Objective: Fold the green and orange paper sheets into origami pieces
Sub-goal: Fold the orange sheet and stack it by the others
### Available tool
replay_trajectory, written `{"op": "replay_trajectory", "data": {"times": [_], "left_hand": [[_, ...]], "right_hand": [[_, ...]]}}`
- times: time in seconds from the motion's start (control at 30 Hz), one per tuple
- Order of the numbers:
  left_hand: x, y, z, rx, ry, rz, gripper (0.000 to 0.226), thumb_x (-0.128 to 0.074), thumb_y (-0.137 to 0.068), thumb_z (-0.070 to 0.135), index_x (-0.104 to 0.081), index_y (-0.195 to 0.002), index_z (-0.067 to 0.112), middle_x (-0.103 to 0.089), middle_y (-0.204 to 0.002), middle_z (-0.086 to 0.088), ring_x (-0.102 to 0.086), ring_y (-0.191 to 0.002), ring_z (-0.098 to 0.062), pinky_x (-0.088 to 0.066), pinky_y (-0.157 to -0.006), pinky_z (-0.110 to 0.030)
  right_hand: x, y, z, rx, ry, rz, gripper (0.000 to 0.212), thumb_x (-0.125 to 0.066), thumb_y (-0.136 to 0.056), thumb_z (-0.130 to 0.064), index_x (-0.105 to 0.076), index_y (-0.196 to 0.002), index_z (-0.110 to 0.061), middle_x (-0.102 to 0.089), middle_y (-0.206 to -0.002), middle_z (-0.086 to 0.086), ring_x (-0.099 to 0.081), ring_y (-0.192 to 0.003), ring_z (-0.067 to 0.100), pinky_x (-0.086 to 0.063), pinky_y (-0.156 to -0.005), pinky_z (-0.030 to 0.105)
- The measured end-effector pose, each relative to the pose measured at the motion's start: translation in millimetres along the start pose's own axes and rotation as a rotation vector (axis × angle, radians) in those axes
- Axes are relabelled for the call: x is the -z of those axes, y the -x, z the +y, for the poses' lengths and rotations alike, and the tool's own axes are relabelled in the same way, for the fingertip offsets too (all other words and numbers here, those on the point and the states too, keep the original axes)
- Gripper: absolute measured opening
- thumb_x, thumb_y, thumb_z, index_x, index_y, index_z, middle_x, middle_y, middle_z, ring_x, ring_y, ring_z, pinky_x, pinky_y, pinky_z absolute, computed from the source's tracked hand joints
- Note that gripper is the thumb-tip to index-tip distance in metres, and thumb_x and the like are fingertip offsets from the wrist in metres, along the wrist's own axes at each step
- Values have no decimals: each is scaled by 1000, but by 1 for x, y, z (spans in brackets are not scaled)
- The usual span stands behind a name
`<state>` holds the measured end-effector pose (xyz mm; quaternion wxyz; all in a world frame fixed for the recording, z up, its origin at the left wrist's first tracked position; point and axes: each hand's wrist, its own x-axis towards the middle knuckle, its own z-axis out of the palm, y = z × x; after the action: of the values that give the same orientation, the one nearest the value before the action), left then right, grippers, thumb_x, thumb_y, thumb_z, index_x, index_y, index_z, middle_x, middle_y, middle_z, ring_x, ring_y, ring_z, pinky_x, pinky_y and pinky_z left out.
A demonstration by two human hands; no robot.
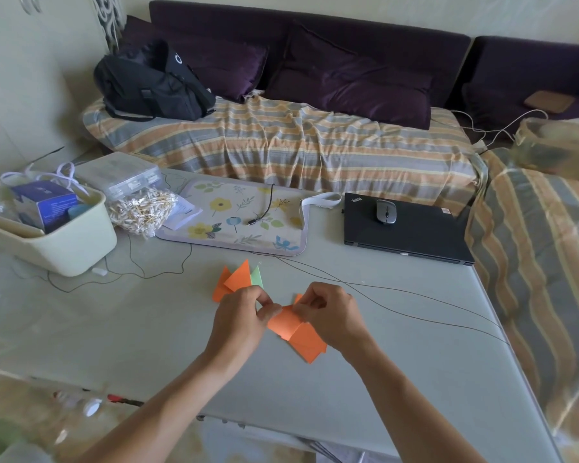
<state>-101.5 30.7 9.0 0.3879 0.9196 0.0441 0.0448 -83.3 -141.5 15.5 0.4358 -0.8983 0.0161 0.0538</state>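
A folded orange paper piece point(298, 334) is held just above the grey table point(131, 329) between both hands. My left hand point(243, 315) pinches its upper left edge with thumb and fingers. My right hand point(328, 315) pinches its upper right part. Behind my left hand lie folded orange pieces point(233, 279) with pointed tips, and a light green folded piece point(256, 277) peeks out beside them, partly hidden by the orange ones and my fingers.
A cream plastic basket point(64, 252) with boxes stands at the left, next to a bag of cotton swabs point(141, 208). A floral pad point(238, 222) and a shut black laptop point(405, 228) with a mouse point(386, 211) lie farther back. Thin black cables point(415, 315) cross the table.
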Motion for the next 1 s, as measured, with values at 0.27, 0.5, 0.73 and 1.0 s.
{"op": "replay_trajectory", "data": {"times": [0.27, 0.5, 0.73, 1.0], "left_hand": [[3, -3, 1, 129, 70, -3, 26, -73, -91, 30, -60, -70, 24, -45, -54, 8, -42, -50, -7, -33, -48, -18], [1, -3, 4, 292, 298, -27, 30, -64, -96, 39, -64, -76, 17, -59, -63, 7, -54, -62, -14, -39, -57, -27], [1, 3, 2, 298, 359, -153, 20, -72, -89, 24, -77, -74, 11, -68, -65, -2, -60, -50, -7, -43, -50, -9], [2, 4, 4, 321, 355, -232, 25, -69, -92, 27, -79, -75, 12, -74, -67, -3, -66, -57, -12, -47, -60, -22]], "right_hand": [[4, -2, -1, -102, -412, -107, 5, -75, -88, -17, -74, -90, -12, -68, -65, 1, -55, -58, 10, -46, -63, 22], [-4, 3, -1, -201, -479, -269, 10, -71, -91, -13, -70, -84, -6, -71, -71, 9, -59, -66, 20, -51, -72, 31], [-5, 7, -3, -214, -550, -276, 7, -71, -89, -9, -72, -82, -8, -68, -73, 7, -62, -67, 20, -54, -70, 26], [-9, 5, -1, -204, -499, -172, 16, -70, -92, -13, -72, -80, -3, -69, -70, 7, -63, -61, 16, -54, -71, 32]]}}
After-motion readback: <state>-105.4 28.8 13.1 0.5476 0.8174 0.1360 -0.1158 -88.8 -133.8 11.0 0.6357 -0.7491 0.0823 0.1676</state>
